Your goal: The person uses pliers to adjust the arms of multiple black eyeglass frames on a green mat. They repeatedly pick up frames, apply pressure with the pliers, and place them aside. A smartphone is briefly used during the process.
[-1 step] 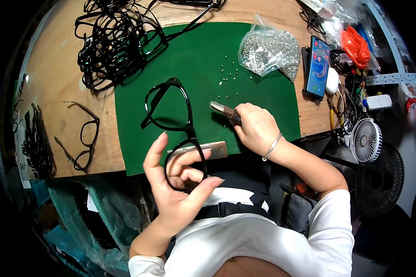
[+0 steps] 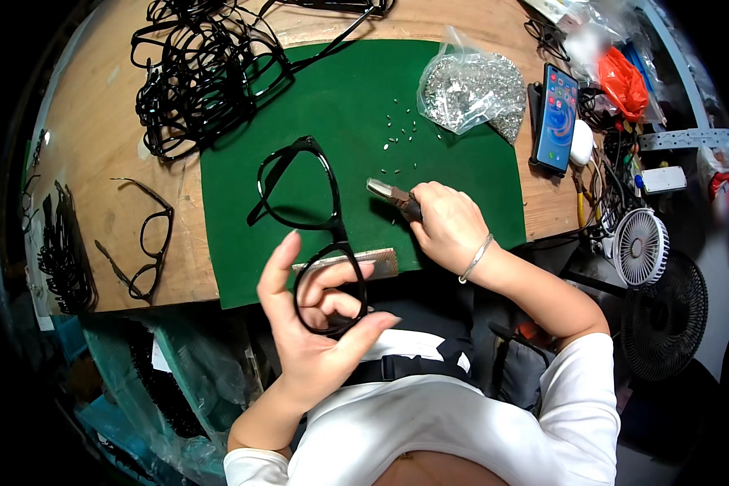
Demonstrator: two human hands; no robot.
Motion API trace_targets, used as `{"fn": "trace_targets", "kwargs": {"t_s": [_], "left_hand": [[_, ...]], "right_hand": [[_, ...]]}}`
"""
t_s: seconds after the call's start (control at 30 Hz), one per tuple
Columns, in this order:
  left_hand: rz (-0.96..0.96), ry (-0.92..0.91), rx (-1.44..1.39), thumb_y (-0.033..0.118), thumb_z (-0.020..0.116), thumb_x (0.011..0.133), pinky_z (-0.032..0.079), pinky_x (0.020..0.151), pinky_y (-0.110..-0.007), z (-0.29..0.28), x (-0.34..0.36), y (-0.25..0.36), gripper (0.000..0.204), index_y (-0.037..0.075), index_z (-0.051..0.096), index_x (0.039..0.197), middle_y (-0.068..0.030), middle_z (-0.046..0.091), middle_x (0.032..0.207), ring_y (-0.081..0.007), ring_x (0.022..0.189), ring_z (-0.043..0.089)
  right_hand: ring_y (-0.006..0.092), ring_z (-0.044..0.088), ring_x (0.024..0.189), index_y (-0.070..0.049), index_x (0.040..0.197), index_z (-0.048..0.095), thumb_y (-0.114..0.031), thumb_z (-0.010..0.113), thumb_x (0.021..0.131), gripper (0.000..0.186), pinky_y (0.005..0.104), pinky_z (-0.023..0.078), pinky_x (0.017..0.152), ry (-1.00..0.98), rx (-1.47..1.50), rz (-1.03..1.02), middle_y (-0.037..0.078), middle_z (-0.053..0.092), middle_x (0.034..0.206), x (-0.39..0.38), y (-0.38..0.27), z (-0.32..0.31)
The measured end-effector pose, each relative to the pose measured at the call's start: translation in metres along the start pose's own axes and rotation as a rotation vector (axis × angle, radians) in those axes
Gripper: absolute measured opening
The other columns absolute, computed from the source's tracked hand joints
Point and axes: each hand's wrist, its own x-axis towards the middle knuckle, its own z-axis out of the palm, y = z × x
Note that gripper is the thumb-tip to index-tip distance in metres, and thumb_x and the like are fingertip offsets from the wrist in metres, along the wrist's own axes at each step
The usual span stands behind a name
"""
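My left hand [image 2: 298,344] holds a black eyeglass frame [image 2: 337,231] by its lower rim, fingers curled round it and thumb spread. The frame stands on end over the green mat [image 2: 356,97], no lens visible in it, one temple folded behind the upper rim. To its right, my right hand [image 2: 452,225] is closed round a pair of pliers [image 2: 394,193]. Their flat metal jaws point left toward the frame without touching it. Beneath the held frame lies a textured metal bar [image 2: 385,262]. Several tiny silvery pieces [image 2: 385,147] are scattered beyond the pliers.
Black eyeglass frames [image 2: 211,89] are heaped at the far left, with a single one [image 2: 155,243] and a stacked row [image 2: 63,251] nearer. A clear bag [image 2: 462,89] of silvery pieces lies at the mat's far right, next to a phone [image 2: 557,121]. Small fan [image 2: 642,247] at right.
My left hand and the held eyeglass frame have shifted slightly to the right. My right hand with the pliers stays nearly in place.
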Motion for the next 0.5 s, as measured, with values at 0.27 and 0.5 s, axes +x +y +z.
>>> {"fn": "trace_targets", "kwargs": {"t_s": [0.27,0.5], "left_hand": [[0.129,-0.138,0.165,-0.015,0.057,0.069,0.048,0.074,-0.025,0.001,0.005,-0.002,0.089,0.007,-0.001,0.133,-0.0233,0.041,0.120,-0.0158,0.083,0.057],[0.172,0.024,0.378,-0.009,0.061,0.070,0.047,0.076,-0.022,0.023,0.000,-0.004,0.089,0.006,0.001,0.133,-0.0171,0.043,0.121,-0.0131,0.088,0.053]], "right_hand": [[0.0230,0.057,0.067,0.002,0.084,0.053,-0.016,0.058,0.079,0.019,0.0321,0.044,0.062,-0.236,0.706,0.200,0.013,0.057,0.072,-0.015,-0.026,-0.052],[0.0071,0.051,0.068,0.000,0.085,0.052,-0.013,0.060,0.080,0.016,0.0226,0.043,0.062,-0.086,1.046,0.085,0.003,0.054,0.073,-0.042,-0.051,-0.042]]}}
